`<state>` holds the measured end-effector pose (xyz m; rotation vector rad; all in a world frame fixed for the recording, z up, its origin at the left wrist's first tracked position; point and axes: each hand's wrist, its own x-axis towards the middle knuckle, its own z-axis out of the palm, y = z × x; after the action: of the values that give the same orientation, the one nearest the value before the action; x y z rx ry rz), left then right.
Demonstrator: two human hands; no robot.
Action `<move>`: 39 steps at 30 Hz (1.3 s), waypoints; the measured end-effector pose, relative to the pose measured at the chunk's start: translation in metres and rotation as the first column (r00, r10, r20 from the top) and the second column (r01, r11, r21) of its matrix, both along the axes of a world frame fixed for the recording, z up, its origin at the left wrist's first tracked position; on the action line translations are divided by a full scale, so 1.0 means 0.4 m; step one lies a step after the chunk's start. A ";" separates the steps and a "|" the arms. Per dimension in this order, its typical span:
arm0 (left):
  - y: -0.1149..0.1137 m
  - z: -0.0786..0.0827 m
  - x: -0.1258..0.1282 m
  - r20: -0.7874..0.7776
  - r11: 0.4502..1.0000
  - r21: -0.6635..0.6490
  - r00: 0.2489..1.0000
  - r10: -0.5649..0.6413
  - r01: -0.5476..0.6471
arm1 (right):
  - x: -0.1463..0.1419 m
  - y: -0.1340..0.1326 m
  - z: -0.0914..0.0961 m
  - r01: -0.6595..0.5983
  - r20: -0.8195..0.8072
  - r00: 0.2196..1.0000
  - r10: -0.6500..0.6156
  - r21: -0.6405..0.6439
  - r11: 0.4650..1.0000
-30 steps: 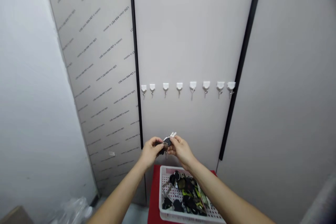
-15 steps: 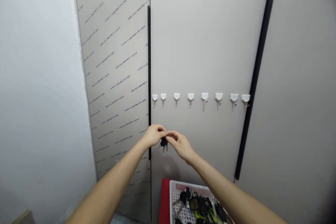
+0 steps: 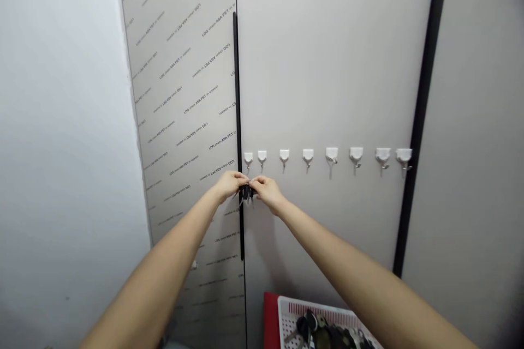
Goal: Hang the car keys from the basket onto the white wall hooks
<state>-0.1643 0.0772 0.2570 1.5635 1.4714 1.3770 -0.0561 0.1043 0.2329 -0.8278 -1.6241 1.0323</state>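
Black plastic heads mark the key bunch (image 3: 246, 193), which is pinched between the fingers (image 3: 240, 179) of both hands. The left hand (image 3: 229, 184) closes on it from the left and the right hand (image 3: 267, 192) from the right. Their fingertips nearly meet over the bunch, and the metal blades dangle beneath. The bunch is held up in front of the grey cabinet door (image 3: 327, 65), just below the leftmost hook (image 3: 248, 158) and close beside the black handle strip (image 3: 237, 120) along the door's left edge. Whether it touches the hook's prong I cannot tell, but it appears to sit a little under it and hangs from the fingers alone. That hook starts a level row of hooks (image 3: 331, 155), eight white ones running across to a second black strip (image 3: 421, 120), and every one shows a bare prong. Well below, at the bottom edge of the view, a white perforated basket (image 3: 311, 308) rests on something red (image 3: 270, 322), with a heap of loose keys (image 3: 323, 335) in it, only partly in view. Judging by this, nothing is up on the row so far: one bunch is in hand at the first hook, all eight hooks are free, and the rest of the keys lie in the basket. To the left stand a film-covered panel (image 3: 184, 92) printed with slanted text and a plain white wall (image 3: 61, 120).
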 end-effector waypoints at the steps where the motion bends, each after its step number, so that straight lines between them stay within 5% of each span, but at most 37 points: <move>1: 0.014 0.004 -0.003 -0.012 0.999 0.014 0.999 0.039 -0.039 | -0.008 0.009 0.007 0.017 -0.006 1.000 -0.017 -0.018 1.000; 4: 0.064 0.017 -0.010 -0.074 0.976 0.078 0.975 0.207 -0.202 | -0.030 0.035 0.019 0.046 -0.038 0.998 -0.047 -0.040 0.998; 8: 0.120 0.033 -0.013 -0.142 0.924 0.199 0.923 0.358 -0.328 | -0.051 0.077 0.013 0.108 -0.059 0.993 -0.103 0.100 0.989; 14: 0.131 0.039 0.010 -0.322 0.831 0.313 0.772 0.548 -0.460 | -0.060 0.124 -0.006 0.215 -0.030 0.977 -0.213 0.194 0.957; 22: 0.132 0.027 0.027 -0.413 0.774 0.413 0.658 0.629 -0.480 | -0.048 0.127 0.002 0.280 0.067 0.952 -0.298 0.205 0.938; 27: 0.118 0.010 0.024 -0.486 0.770 0.335 0.601 0.635 -0.543 | -0.033 0.120 0.005 0.306 0.126 0.930 -0.346 0.260 0.916; 34: 0.104 -0.020 0.011 -0.493 0.808 0.269 0.646 0.584 -0.525 | -0.015 0.111 0.011 0.332 0.217 0.893 -0.394 0.273 0.903; 39: 0.068 -0.076 0.019 -0.324 0.798 0.375 0.739 0.590 -0.473 | 0.033 0.092 -0.016 0.298 0.205 0.906 -0.371 0.315 0.901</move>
<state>-0.1566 0.1046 0.2266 1.7679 2.2246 1.6795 -0.0427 0.1410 0.2267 -1.0400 -1.7163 0.4494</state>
